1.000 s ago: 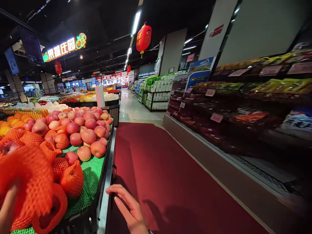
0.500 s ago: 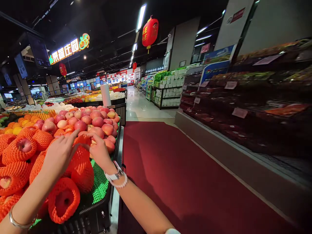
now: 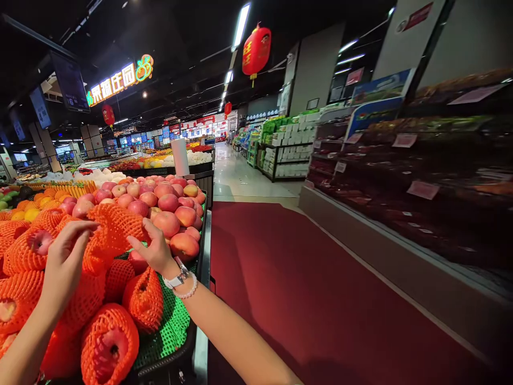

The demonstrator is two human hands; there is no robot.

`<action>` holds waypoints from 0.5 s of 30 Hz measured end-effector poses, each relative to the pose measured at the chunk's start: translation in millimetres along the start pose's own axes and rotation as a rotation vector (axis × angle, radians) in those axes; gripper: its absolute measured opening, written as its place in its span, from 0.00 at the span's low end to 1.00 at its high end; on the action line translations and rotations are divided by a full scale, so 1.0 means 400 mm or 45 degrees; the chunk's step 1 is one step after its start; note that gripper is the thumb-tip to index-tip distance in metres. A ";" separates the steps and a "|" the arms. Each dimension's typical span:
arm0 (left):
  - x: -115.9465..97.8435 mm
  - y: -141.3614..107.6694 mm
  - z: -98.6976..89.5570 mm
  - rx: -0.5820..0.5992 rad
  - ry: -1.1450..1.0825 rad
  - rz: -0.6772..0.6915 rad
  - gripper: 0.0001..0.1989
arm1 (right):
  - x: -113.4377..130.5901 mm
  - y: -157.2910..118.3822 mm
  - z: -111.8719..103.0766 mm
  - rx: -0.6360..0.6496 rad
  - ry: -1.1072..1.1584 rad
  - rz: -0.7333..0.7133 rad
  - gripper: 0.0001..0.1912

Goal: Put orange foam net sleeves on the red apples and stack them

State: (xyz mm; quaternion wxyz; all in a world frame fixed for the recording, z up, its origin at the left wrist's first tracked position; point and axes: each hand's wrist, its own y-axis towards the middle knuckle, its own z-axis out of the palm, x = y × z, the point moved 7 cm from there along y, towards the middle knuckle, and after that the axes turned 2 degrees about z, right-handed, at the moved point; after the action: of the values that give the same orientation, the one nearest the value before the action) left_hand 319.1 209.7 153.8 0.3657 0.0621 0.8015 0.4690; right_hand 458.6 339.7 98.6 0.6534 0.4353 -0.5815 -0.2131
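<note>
A loose orange foam net sleeve (image 3: 120, 227) lies stretched between my two hands, above several netted apples. Close to its left side is my left hand (image 3: 68, 248), fingers curved and a narrow gap between thumb and fingertips. My right hand (image 3: 156, 251) is at the sleeve's right edge, thumb and forefinger spread apart. Whether either hand touches the sleeve is hard to tell. Below sit a netted apple (image 3: 144, 299) and another netted apple (image 3: 110, 345), near the green mat (image 3: 174, 315). Bare red apples (image 3: 184, 245) are piled beyond my right hand.
The black crate's edge (image 3: 188, 347) and a metal rail (image 3: 204, 251) border the display. To the right runs a red carpet (image 3: 280, 278), with a shelf of packaged goods (image 3: 401, 160) past it. A white roll (image 3: 180, 156) stands behind the apples.
My hands have moved apart and their fingers have loosened. The foam sleeve, bunched upright between them before, now spreads sideways, uncovering netted apples beneath. The view has shifted slightly left.
</note>
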 end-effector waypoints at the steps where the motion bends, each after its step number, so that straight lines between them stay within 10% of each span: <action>1: -0.002 0.000 -0.009 -0.042 -0.011 0.010 0.09 | 0.003 -0.003 0.002 0.028 -0.033 -0.024 0.11; 15: 0.083 0.005 0.022 -0.218 -0.628 -0.309 0.15 | 0.027 -0.030 0.037 0.147 -0.045 -0.233 0.12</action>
State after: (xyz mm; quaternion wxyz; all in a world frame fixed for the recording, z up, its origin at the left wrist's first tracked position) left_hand 300.2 231.8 135.4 0.6070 0.0467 0.6475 0.4584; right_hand 449.9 320.1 94.0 0.5947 0.5196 -0.5620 -0.2458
